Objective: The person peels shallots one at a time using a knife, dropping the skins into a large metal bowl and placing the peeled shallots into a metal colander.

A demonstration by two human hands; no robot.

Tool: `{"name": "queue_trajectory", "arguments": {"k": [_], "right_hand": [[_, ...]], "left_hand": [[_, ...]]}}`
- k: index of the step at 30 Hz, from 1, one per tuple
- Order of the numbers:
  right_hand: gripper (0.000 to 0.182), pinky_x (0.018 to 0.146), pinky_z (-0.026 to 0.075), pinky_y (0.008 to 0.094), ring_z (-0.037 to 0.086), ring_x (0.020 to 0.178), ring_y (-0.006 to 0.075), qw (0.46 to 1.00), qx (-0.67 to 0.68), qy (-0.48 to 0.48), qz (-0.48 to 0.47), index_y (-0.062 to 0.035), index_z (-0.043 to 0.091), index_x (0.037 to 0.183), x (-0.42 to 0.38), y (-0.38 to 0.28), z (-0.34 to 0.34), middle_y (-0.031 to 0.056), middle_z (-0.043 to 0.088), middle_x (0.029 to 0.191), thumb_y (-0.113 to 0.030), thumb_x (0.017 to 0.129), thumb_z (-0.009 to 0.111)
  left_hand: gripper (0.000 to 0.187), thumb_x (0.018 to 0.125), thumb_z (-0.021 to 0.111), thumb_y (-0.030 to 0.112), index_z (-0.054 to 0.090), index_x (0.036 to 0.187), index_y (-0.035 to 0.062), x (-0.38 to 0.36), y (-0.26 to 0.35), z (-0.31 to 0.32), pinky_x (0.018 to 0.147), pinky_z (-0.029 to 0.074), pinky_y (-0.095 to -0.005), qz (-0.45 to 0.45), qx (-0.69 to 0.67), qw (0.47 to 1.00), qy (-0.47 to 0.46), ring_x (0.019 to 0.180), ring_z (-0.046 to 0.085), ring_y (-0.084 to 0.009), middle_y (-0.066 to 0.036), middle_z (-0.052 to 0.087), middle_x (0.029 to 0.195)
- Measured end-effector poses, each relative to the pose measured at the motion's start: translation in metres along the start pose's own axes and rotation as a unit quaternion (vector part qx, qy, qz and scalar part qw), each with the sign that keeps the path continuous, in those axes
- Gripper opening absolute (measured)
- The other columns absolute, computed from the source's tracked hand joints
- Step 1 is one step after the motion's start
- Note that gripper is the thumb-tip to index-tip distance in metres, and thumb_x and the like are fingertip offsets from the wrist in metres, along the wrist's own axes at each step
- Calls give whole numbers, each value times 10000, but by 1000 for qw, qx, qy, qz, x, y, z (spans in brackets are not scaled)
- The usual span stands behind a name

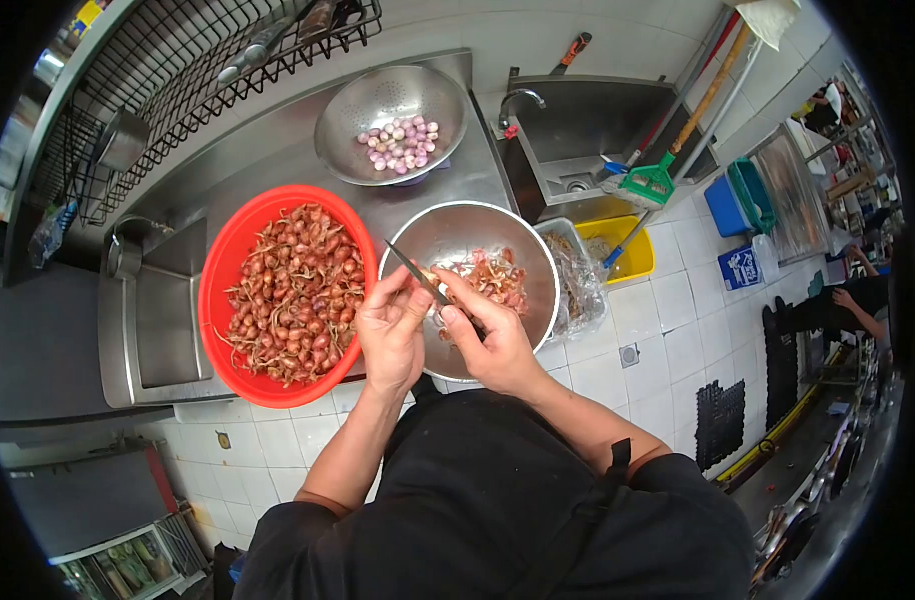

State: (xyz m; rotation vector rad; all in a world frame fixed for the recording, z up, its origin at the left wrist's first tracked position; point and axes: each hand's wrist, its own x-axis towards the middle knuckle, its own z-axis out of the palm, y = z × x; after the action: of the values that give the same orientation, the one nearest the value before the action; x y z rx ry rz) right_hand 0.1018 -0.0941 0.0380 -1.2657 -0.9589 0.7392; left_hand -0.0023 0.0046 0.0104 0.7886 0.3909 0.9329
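Note:
My right hand (497, 345) grips a small knife (413, 265), whose dark blade points up and left. My left hand (389, 335) is closed close beside it, fingertips pinched at the blade around a small shallot (433, 283) that is mostly hidden by fingers. Both hands are over a steel bowl (545, 262) with reddish shallot skins (495, 280) inside. To the left, a red tub (213, 300) is heaped with unpeeled shallots (295, 295), roots still on. Behind the bowl, a steel colander (342, 115) holds peeled pinkish-white shallots (402, 145).
A steel counter (277, 150) carries the containers, with a sink basin (167, 330) at left. Right of the bowl are a clear plastic container (574, 275), a yellow bin (632, 250) and a sink with a tap (522, 97). A wire rack (207, 80) hangs upper left. Another person (847, 305) is far right.

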Motion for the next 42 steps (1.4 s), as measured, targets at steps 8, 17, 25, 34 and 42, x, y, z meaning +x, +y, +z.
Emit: {"name": "queue_trajectory", "arguments": {"k": [8, 17, 25, 34, 42], "right_hand": [[337, 755, 483, 239, 620, 861, 102, 999, 26, 36, 14, 32, 577, 1298, 11, -7, -1, 110, 686, 1016, -80, 981, 547], [353, 429, 336, 174, 423, 501, 15, 950, 231, 15, 209, -48, 583, 1326, 12, -16, -7, -35, 525, 681, -211, 1019, 526], [353, 377, 316, 178, 414, 456, 23, 952, 217, 26, 216, -57, 576, 1331, 11, -14, -7, -29, 523, 672, -219, 1023, 517], [303, 565, 430, 257, 513, 579, 99, 982, 43, 66, 169, 14, 630, 1207, 21, 26, -49, 37, 589, 673, -174, 1012, 496], [311, 734, 510, 344, 639, 760, 205, 988, -94, 4, 121, 50, 592, 1213, 6, 42, -43, 153, 682, 893, -139, 972, 540]], "left_hand": [[374, 939, 607, 6, 514, 1300, -23, -2, 0, 6, 920, 507, -289, 10, 28, 1000, -11, 1056, 617, -156, -115, 637, 1159], [363, 962, 583, 66, 489, 1293, -48, 10, 4, -17, 904, 550, -343, -116, -90, 986, -73, 1042, 646, -196, -147, 646, 1162], [299, 963, 561, 29, 530, 1254, -33, 11, 4, -8, 890, 545, -328, -43, 73, 995, -44, 1024, 653, -208, -153, 650, 1154], [299, 975, 570, 96, 549, 1254, -8, 11, 17, -26, 817, 550, -318, -105, -10, 992, -71, 984, 652, -222, -179, 645, 1160], [324, 1005, 526, 143, 542, 1276, -33, 11, 25, -17, 797, 528, -277, -113, -15, 990, -89, 897, 626, -170, -179, 633, 1185]]}}
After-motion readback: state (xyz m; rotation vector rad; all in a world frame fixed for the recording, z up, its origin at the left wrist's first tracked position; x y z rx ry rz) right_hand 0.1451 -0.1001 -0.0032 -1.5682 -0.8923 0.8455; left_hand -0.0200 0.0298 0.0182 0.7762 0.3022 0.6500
